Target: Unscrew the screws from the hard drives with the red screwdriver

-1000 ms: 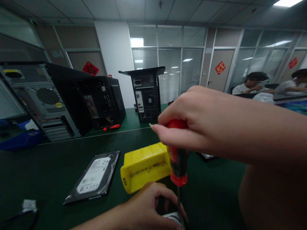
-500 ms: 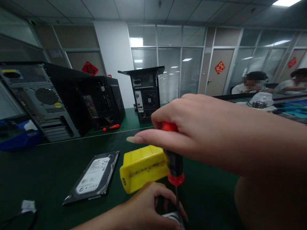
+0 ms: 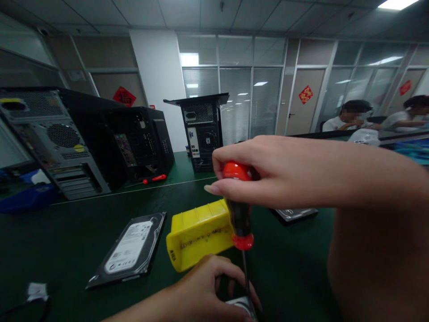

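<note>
My right hand [image 3: 284,172] grips the top of a red and black screwdriver [image 3: 239,214] that stands upright, its thin shaft pointing down. The tip meets a silver metal part [image 3: 241,305] at the bottom edge, mostly hidden. My left hand [image 3: 204,290] wraps around that part and steadies it on the green mat. A yellow plastic bin [image 3: 197,233] lies just behind my left hand. A hard drive [image 3: 129,249] with a white label lies flat to the left of the bin.
Three open computer cases [image 3: 60,138] [image 3: 142,141] [image 3: 204,129] stand along the back of the green table [image 3: 83,214]. A second red screwdriver [image 3: 154,179] lies by the middle case. A dark flat part [image 3: 295,214] sits behind my right arm. Two people [image 3: 355,116] sit at the far right.
My right hand turned on the screwdriver handle: the fingers stretched out half a second ago and have closed around the red cap again. The left hand has stayed put.
</note>
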`<action>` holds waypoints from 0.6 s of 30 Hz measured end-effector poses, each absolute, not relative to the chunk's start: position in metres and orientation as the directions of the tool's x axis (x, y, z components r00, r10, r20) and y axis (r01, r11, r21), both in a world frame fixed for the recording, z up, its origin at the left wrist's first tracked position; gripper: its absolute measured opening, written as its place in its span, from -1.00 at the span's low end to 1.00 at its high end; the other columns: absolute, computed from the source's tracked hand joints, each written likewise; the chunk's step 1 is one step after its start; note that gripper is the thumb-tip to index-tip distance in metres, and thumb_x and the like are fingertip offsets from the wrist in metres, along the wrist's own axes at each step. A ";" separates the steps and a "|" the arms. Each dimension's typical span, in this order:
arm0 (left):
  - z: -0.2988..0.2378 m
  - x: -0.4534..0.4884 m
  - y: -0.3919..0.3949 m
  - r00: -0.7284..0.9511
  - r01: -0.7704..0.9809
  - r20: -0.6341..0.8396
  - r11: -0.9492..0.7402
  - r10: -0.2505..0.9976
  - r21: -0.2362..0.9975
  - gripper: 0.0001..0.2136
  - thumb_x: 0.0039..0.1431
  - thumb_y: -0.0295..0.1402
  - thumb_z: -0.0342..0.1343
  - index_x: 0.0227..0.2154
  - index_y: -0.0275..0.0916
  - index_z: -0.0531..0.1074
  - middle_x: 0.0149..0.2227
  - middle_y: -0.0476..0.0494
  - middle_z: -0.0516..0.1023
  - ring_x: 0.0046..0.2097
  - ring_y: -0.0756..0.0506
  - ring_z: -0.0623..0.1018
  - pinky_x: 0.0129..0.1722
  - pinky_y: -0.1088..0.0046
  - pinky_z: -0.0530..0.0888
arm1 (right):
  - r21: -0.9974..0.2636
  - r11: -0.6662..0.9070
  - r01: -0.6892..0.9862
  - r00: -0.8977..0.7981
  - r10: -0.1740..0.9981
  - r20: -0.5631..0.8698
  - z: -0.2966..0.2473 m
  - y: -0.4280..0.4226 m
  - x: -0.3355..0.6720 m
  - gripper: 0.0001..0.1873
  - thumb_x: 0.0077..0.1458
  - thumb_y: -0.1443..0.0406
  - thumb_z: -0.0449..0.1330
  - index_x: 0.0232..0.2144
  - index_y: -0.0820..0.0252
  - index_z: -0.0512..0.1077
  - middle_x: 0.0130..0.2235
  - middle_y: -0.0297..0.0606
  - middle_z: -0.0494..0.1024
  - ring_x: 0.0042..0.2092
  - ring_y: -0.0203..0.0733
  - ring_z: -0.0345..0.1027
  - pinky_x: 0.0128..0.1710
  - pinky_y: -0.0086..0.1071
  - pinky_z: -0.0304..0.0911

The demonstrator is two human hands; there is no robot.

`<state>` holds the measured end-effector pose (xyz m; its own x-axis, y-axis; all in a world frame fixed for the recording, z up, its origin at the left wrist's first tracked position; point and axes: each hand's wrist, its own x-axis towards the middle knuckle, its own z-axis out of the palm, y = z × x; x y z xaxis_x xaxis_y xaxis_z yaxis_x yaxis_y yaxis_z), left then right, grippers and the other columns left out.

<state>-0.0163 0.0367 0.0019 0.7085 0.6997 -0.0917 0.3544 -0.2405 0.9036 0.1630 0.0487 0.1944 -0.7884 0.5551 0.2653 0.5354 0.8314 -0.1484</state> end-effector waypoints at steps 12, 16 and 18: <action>0.005 -0.015 0.036 0.711 0.322 -0.091 -0.208 0.697 0.924 -0.73 -0.07 -0.24 0.31 -0.26 -0.17 0.57 -0.38 0.00 0.53 -0.38 0.02 0.37 -0.42 0.56 0.24 | -0.255 0.813 0.523 -0.779 0.577 0.246 0.195 0.047 0.163 -0.53 0.07 -0.05 0.07 -0.51 0.21 0.47 -0.62 -0.42 0.40 -0.67 -0.47 0.19 -0.77 -0.60 -0.02; 0.004 -0.016 0.037 0.709 0.341 -0.067 -0.258 0.702 0.904 -0.73 -0.07 -0.20 0.30 -0.27 -0.16 0.58 -0.39 0.00 0.50 -0.37 0.01 0.33 -0.44 0.54 0.18 | -0.228 0.765 0.603 -0.723 0.644 0.248 0.195 0.055 0.162 -0.53 0.04 0.00 0.10 -0.61 0.27 0.44 -0.67 -0.40 0.37 -0.71 -0.47 0.12 -0.79 -0.57 -0.07; 0.004 -0.016 0.037 0.718 0.342 -0.056 -0.281 0.694 0.897 -0.73 -0.06 -0.20 0.29 -0.26 -0.16 0.57 -0.37 -0.01 0.51 -0.37 0.00 0.32 -0.43 0.53 0.17 | -0.189 0.743 0.642 -0.701 0.668 0.248 0.195 0.060 0.161 -0.54 0.04 0.02 0.09 -0.62 0.29 0.43 -0.66 -0.37 0.37 -0.70 -0.45 0.11 -0.78 -0.54 -0.08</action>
<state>-0.0159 0.0370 0.0038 0.7181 0.6937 -0.0560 0.3416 -0.2811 0.8968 0.1611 0.0605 0.1949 -0.7012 0.6684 0.2480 0.6418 0.7433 -0.1889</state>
